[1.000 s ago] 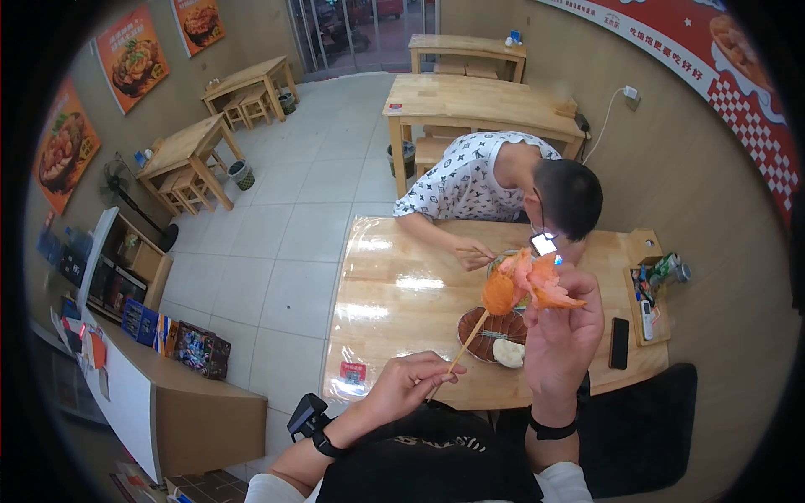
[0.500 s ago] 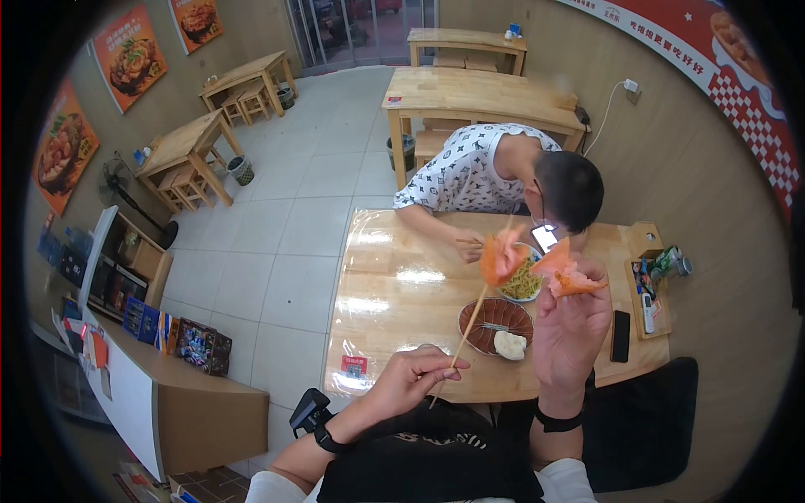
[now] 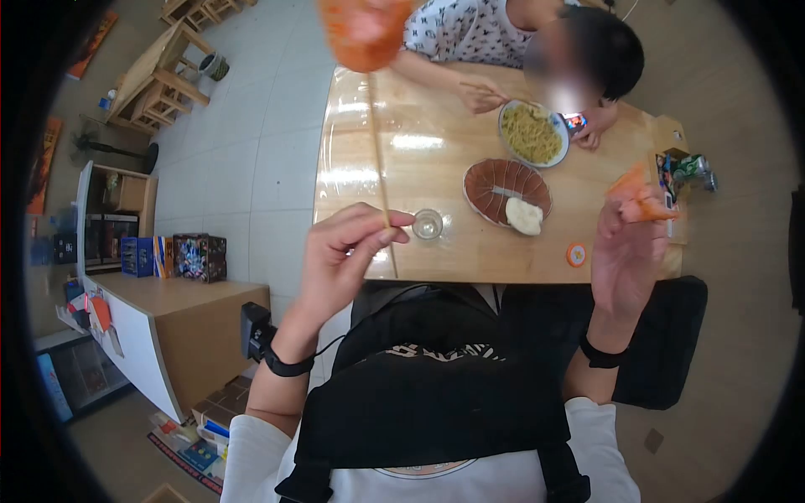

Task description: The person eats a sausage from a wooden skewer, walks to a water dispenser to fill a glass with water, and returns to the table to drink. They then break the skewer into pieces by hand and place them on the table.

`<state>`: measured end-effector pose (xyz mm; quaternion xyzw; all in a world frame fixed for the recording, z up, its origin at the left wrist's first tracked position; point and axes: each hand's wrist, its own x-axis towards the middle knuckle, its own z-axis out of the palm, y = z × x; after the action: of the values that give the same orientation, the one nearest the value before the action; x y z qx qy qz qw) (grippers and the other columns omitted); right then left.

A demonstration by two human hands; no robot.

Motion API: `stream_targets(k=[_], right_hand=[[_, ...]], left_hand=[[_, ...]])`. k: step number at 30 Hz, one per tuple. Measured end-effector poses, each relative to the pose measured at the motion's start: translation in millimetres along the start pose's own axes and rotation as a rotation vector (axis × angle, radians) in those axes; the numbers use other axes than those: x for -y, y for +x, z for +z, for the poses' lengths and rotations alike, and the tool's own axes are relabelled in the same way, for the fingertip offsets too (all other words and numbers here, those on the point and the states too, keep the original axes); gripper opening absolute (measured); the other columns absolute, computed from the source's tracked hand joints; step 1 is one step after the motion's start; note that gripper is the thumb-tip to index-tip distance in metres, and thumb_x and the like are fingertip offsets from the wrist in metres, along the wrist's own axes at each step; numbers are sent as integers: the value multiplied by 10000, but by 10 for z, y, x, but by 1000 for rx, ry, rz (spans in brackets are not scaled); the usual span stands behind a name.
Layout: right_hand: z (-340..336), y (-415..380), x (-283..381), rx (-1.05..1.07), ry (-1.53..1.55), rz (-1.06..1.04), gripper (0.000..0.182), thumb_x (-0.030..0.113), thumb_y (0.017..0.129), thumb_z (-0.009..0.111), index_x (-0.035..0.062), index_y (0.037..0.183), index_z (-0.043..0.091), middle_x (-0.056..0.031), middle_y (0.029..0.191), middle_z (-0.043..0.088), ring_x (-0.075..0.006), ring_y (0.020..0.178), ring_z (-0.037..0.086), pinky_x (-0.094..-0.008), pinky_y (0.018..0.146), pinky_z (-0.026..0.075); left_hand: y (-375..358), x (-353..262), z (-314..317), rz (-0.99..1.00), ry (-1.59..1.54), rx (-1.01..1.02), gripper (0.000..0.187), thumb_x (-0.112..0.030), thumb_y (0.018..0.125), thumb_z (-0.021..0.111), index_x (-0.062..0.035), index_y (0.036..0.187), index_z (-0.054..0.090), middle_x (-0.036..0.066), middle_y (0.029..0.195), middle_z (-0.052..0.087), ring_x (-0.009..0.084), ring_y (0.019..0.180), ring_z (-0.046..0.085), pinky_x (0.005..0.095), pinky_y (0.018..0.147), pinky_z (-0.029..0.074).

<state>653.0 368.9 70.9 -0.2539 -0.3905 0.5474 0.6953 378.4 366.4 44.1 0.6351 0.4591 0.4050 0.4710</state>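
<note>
My left hand [image 3: 344, 256] pinches a thin wooden skewer [image 3: 376, 151] between thumb and fingertips, near its lower end. On the skewer's upper end sits an orange-pink piece of food [image 3: 366, 33], cut off by the top edge of the view. In my raised right hand [image 3: 627, 260] is a torn piece of similar orange-pink food [image 3: 644, 199], held at the fingertips. Beside my left fingertips, on the table, stands a small clear glass [image 3: 428, 224]. Between my hands lies a brown patterned plate [image 3: 486, 186] with a white lump of food [image 3: 525, 215] at its edge.
Across the wooden table [image 3: 377, 251], a person [image 3: 470, 33] holds chopsticks over a bowl of noodles [image 3: 533, 138], a lit phone [image 3: 574, 122] close by. A round orange-and-white object [image 3: 576, 255] lies near the front edge. A green can [image 3: 692, 168] lies at the right.
The view has tilted downward. My hands have moved apart, the skewer to the left and the torn piece to the right. The glass and round orange object now show.
</note>
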Motion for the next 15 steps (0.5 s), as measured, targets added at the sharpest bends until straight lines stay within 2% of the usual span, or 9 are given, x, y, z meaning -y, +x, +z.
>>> stream_targets(k=[1,3,5,8,12,15], right_hand=[[-101,-66,-80,-100,6,23,350,145,771,653,36,1044,463,-55,970,514,-115,768,465,-219,663,358],[-411,-229,-230,-103,-46,78,307,119,783,635,36,1032,476,-47,957,522,-113,772,463,-217,675,354],[-641,-385,-367,-287,-73,233,266,75,794,608,37,1027,486,-42,950,529,-103,773,474,-211,670,365],[-823,-581,-598,-373,-114,297,242,29,803,574,34,1030,487,-39,947,536,-90,770,483,-203,669,376],[-846,-774,-821,-346,48,417,232,13,803,567,28,1020,489,-47,951,537,-87,788,499,-206,682,400],[-646,-714,-695,-243,147,370,238,11,796,575,25,1017,487,-51,944,536,-93,797,505,-206,679,406]], left_hand=[[-17,42,-35,-12,15,-44,156,3,814,531,11,935,630,82,798,612,131,737,578,228,665,447],[-104,130,-77,-37,-22,-76,150,-5,819,533,13,932,630,76,794,607,127,740,576,222,659,442],[-165,149,-120,-89,49,-130,146,-11,823,535,15,932,630,70,784,599,122,744,573,219,654,439],[-256,195,-93,-148,39,-177,147,-19,833,533,20,940,627,69,785,592,114,741,568,209,649,433],[-373,242,25,-161,-1,-206,150,-22,834,535,26,946,623,70,802,589,113,741,570,207,646,436],[-418,199,108,-152,-26,-202,150,-21,834,535,27,947,621,69,814,587,112,748,575,206,645,441]])
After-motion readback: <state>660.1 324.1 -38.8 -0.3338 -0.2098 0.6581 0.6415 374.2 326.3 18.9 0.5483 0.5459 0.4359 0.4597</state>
